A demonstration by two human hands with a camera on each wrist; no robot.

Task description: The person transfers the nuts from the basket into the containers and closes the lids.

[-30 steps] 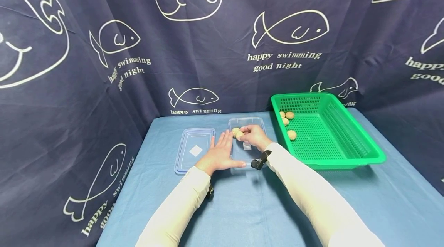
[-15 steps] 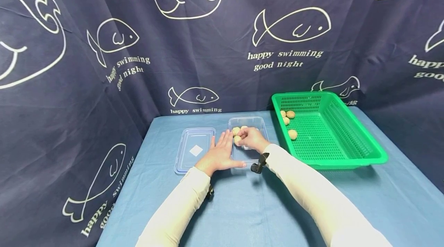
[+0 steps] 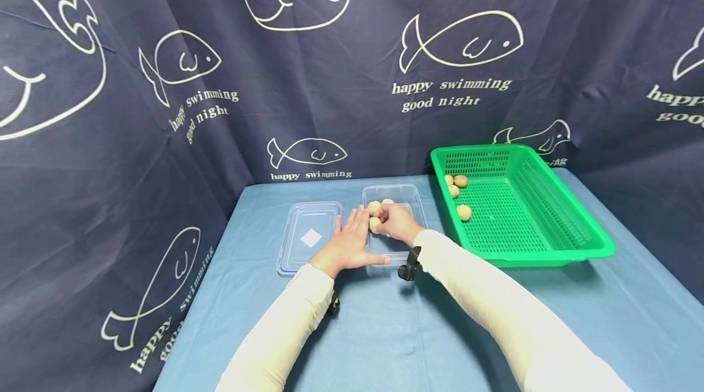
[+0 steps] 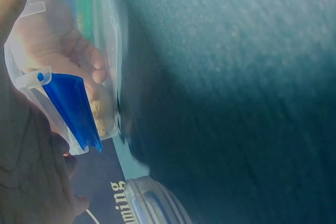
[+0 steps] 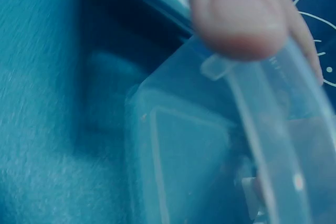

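The dark blue backdrop cloth is printed with white outline whales and fish and the words "happy swimming good night" (repeated in several places, some cut off at folds). On the blue cloth-covered table stands a clear plastic container, rectangular with rounded corners, and just to its left lies its lid, clear with a blue rim and a small white square label whose writing is too small to read. The left hand lies flat with fingers straight and spread, pressed against the container's left wall, thumb along the near rim. The right hand is inside the container, fingers curled round a pale, round, rough-skinned nut; two more nuts sit at the far end of the container, just beyond the fingers. To the right, near the container, is a green perforated plastic basket with four such nuts in its far left corner. The left wrist view shows what the head view does not: the container's translucent wall up close, a blue clip at its rim, and the right hand blurred through the plastic. The right wrist view shows only a thumb above the clear rim, all out of focus.
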